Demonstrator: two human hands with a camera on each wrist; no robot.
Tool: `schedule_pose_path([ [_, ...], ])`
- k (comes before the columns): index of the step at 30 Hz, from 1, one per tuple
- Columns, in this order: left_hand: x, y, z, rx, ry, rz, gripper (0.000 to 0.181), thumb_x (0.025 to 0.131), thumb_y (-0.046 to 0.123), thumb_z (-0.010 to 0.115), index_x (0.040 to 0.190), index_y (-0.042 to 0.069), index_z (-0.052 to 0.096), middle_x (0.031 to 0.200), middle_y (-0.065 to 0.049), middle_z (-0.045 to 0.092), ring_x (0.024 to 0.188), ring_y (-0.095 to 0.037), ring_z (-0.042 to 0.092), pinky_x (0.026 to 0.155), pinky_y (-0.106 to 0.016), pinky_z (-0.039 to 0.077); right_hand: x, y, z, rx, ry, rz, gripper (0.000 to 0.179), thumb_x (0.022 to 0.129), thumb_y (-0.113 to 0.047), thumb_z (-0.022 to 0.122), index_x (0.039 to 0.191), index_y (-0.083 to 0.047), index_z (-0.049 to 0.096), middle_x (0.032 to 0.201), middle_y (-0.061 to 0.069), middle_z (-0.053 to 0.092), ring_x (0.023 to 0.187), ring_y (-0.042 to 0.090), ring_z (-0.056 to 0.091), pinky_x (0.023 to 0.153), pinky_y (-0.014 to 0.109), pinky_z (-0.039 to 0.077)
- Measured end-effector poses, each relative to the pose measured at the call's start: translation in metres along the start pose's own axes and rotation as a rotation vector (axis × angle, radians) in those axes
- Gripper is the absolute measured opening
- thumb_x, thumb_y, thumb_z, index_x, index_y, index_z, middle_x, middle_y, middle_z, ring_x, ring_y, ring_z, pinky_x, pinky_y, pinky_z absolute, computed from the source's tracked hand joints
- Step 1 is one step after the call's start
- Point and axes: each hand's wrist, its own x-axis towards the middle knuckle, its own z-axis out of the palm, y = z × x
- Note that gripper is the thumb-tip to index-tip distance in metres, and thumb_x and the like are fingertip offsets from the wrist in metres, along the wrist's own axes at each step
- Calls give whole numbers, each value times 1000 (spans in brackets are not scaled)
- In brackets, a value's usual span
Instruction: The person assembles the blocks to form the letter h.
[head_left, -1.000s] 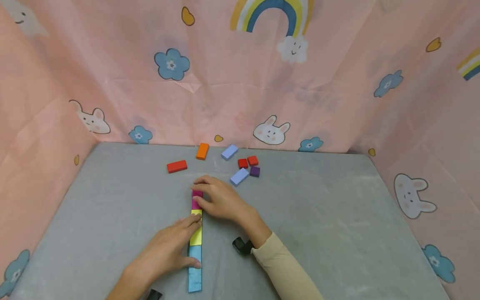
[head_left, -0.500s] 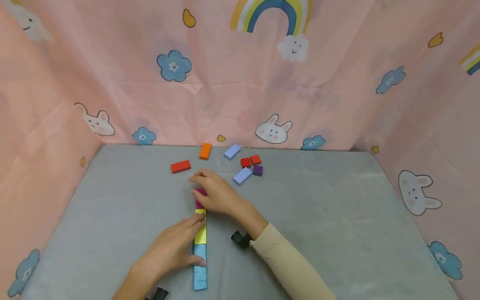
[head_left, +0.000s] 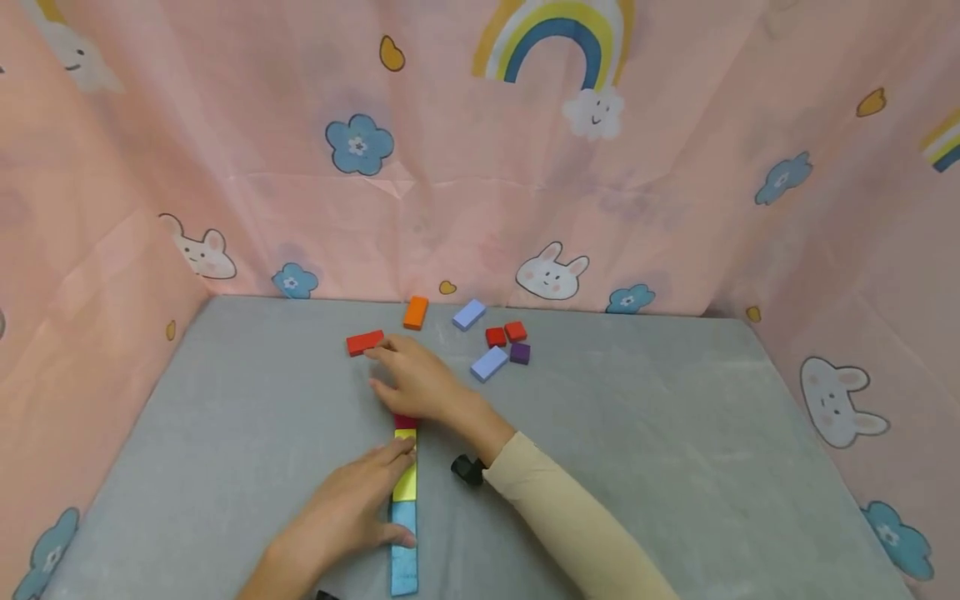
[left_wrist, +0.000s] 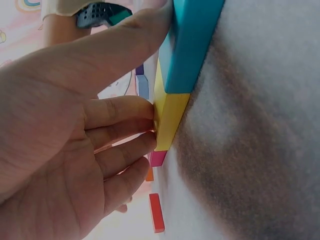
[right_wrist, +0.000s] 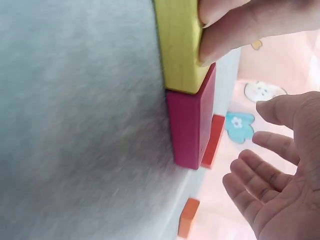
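A blue block, a yellow block and a magenta block lie end to end in a straight row on the grey cloth. My left hand rests across the row, thumb on the blue block and fingertips on the yellow block. Past the row's far end, my right hand hovers with spread fingers, holding nothing. Its fingertips overlap the end of a long red block in the head view. In the right wrist view, that hand is apart from the magenta block.
Toward the back lie an orange block, two lavender blocks, two small red blocks and a small purple block. A pink printed curtain surrounds the grey table surface at the back and sides.
My right hand has let go of the magenta block and moved away from me, toward the long red block. My left hand stays on the row. The head view has shifted slightly.
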Motion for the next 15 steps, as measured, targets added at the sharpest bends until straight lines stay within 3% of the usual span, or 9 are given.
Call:
schedule_pose_path([
  [5,0,1,0,17,8,10,99,69,39,99,148,-3,57,161,-13,52,146,-37,55,119,-54,47,11,-6,0,-67,-5,-10,43,103,-26,68,143,-9,65,135,8,67,120,20,65,106,28,58],
  [11,0,1,1,51,53,50,98,67,40,99,146,-3,59,160,-13,53,142,-36,58,117,-52,49,25,-12,-4,-110,-5,42,39,104,-28,66,140,-13,68,140,7,66,124,23,64,108,32,56],
  [15,-1,-1,1,48,45,42,99,67,40,100,146,-3,59,160,-13,53,143,-35,57,118,-53,49,34,-16,-2,-141,-47,68,42,105,-31,64,145,-16,66,143,4,65,127,24,62,111,34,55],
])
